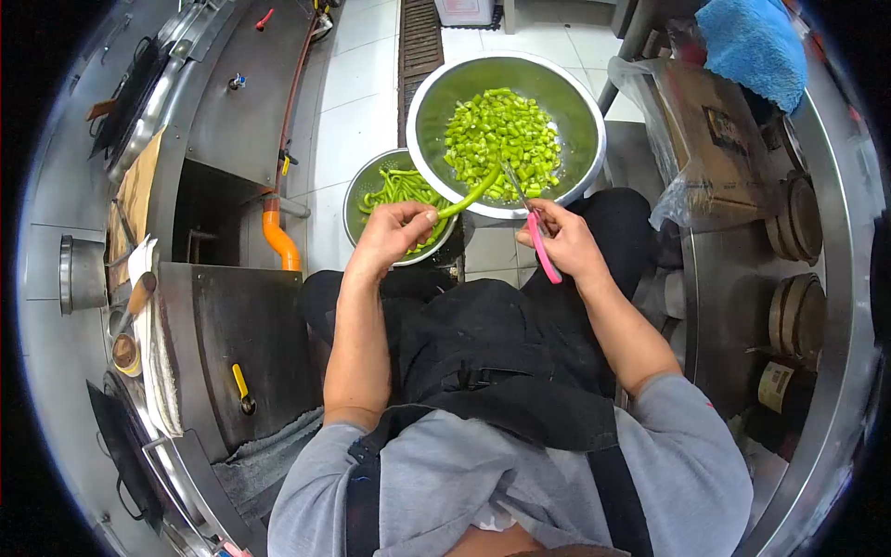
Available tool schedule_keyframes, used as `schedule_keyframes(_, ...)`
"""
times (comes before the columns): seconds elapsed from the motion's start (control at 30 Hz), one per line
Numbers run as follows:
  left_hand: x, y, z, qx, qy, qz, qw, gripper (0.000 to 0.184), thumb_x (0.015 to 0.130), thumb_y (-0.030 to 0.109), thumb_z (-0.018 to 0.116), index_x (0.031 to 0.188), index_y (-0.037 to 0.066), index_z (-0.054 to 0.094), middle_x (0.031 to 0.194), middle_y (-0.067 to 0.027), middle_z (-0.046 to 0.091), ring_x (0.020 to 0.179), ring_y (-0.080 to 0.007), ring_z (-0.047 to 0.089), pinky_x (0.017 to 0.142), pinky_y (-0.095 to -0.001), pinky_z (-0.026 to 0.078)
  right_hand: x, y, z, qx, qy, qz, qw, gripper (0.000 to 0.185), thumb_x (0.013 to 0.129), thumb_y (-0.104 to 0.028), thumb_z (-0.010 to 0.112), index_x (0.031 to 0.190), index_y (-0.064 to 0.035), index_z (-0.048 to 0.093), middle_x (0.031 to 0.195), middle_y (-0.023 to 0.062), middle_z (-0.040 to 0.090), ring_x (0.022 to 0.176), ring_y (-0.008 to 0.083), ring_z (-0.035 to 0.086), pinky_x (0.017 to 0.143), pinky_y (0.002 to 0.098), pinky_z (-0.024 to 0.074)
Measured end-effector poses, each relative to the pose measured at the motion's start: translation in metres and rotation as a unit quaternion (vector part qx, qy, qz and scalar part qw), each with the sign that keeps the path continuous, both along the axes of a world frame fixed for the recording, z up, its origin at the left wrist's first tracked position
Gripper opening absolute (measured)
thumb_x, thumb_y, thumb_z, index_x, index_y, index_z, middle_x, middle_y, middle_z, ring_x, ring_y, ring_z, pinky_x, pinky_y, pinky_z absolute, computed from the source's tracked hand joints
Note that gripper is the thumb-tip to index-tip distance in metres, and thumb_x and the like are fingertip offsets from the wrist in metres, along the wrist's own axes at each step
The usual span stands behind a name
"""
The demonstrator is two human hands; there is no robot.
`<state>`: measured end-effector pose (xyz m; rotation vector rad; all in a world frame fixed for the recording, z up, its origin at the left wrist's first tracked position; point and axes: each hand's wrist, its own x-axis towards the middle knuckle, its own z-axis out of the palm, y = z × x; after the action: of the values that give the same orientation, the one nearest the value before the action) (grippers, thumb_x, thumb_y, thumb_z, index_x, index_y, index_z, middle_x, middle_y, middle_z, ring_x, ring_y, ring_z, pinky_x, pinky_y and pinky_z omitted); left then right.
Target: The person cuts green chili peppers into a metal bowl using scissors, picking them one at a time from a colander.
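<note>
My left hand (397, 234) pinches the stem end of a long green pepper (471, 196), which slants up over the rim of a large steel bowl (429, 121). Pink-handled scissors (537, 243) are gripped in my right hand (568, 243), their blades pointing up-left into the bowl, close to the pepper's tip. Whether the blades touch the pepper I cannot tell. Chopped green pepper pieces (501, 139) lie heaped inside the bowl. Lower left of it, partly beneath its rim, a metal colander (354, 200) holds whole green peppers (405, 188).
Steel cabinets (243, 93) and an orange pipe (278, 239) stand on the left. On the right, a shelf carries a plastic-wrapped cardboard box (715, 139), a blue cloth (754, 46) and stacked round containers (796, 316). A floor drain grate (420, 42) runs beyond the bowls.
</note>
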<state>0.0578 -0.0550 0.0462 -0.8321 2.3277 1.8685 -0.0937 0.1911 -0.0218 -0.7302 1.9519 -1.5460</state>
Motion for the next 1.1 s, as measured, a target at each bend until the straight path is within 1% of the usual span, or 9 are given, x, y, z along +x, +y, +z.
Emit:
schedule_keyframes(0.17,-0.003,0.008,0.003,-0.031,-0.009,-0.010,0.999,0.023,0.089,0.018,0.064,0.099,-0.002,0.068,0.072,0.0002,0.061,0.064,-0.0075,0.054,0.058,-0.0227,0.043,-0.002,-0.008,-0.008,-0.002,-0.019,-0.009,1.000,0.062,0.069,-0.030,0.083,0.116,0.0033,0.060,0.094,0.0123,0.069,0.084,0.0146,0.064,0.078,0.0292,0.0498)
schedule_keyframes(0.23,-0.004,0.008,0.000,-0.089,-0.019,-0.030,0.995,0.025,0.089,0.019,0.064,0.099,-0.004,0.068,0.072,-0.0013,0.063,0.064,-0.0085,0.055,0.058,-0.0244,0.044,-0.003,-0.009,-0.008,0.012,-0.010,-0.007,1.000,0.060,0.070,-0.030,0.083,0.114,0.0037,0.060,0.091,0.0123,0.069,0.082,0.0146,0.064,0.076,0.0289,0.0500)
schedule_keyframes(0.53,-0.018,0.008,0.004,-0.180,-0.032,-0.032,0.983,0.026,0.088,0.019,0.064,0.096,-0.005,0.068,0.068,-0.0039,0.062,0.062,-0.0095,0.055,0.057,-0.0266,0.044,-0.003,-0.004,0.003,0.015,-0.088,-0.021,0.996,0.051,0.074,-0.026,0.080,0.110,0.0052,0.062,0.080,0.0104,0.068,0.069,0.0101,0.060,0.065,0.0256,0.0482)
schedule_keyframes(0.67,-0.023,0.012,0.006,-0.168,-0.035,-0.027,0.985,0.026,0.088,0.020,0.063,0.095,-0.005,0.068,0.067,-0.0031,0.061,0.061,-0.0097,0.054,0.055,-0.0265,0.042,-0.001,0.000,0.002,0.011,-0.098,-0.024,0.995,0.050,0.076,-0.025,0.080,0.109,0.0080,0.061,0.079,0.0089,0.067,0.069,0.0104,0.060,0.064,0.0254,0.0474)
schedule_keyframes(0.73,-0.023,0.011,0.003,-0.138,-0.026,-0.004,0.990,0.025,0.088,0.020,0.062,0.092,-0.004,0.068,0.066,-0.0019,0.060,0.060,-0.0092,0.053,0.054,-0.0259,0.041,-0.001,0.001,0.002,-0.010,-0.118,-0.034,0.992,0.050,0.076,-0.023,0.079,0.109,0.0089,0.060,0.079,0.0085,0.067,0.069,0.0105,0.060,0.063,0.0252,0.0473)
schedule_keyframes(0.83,-0.024,0.009,0.001,-0.097,-0.024,0.025,0.995,0.023,0.089,0.020,0.062,0.091,-0.003,0.068,0.065,-0.0007,0.058,0.059,-0.0083,0.051,0.053,-0.0251,0.040,-0.002,0.003,0.000,0.013,-0.113,-0.031,0.993,0.049,0.077,-0.020,0.078,0.111,0.0099,0.058,0.078,0.0075,0.067,0.069,0.0104,0.060,0.063,0.0246,0.0475)
schedule_keyframes(0.93,-0.026,0.015,0.017,-0.070,-0.018,0.040,0.997,0.022,0.089,0.018,0.062,0.090,-0.003,0.068,0.065,0.0003,0.057,0.058,-0.0073,0.049,0.053,-0.0242,0.039,0.002,0.003,0.002,-0.009,-0.167,-0.026,0.986,0.048,0.079,-0.017,0.077,0.114,0.0078,0.057,0.080,0.0078,0.066,0.067,0.0107,0.060,0.061,0.0246,0.0482)
schedule_keyframes(1.0,-0.026,0.015,0.008,-0.061,0.000,0.036,0.997,0.021,0.089,0.018,0.063,0.089,-0.002,0.068,0.066,0.0007,0.057,0.058,-0.0072,0.049,0.054,-0.0239,0.039,0.005,0.003,0.008,-0.018,-0.224,0.017,0.974,0.047,0.079,-0.015,0.076,0.117,0.0051,0.057,0.082,0.0086,0.065,0.065,0.0114,0.060,0.058,0.0251,0.0484)
schedule_keyframes(1.1,-0.025,0.016,0.007,-0.056,0.013,0.008,0.998,0.020,0.089,0.017,0.063,0.090,-0.002,0.068,0.067,0.0011,0.057,0.059,-0.0070,0.049,0.055,-0.0234,0.039,0.008,0.000,0.004,-0.053,-0.198,0.017,0.979,0.046,0.079,-0.014,0.075,0.117,0.0035,0.057,0.084,0.0089,0.065,0.063,0.0116,0.059,0.055,0.0252,0.0479)
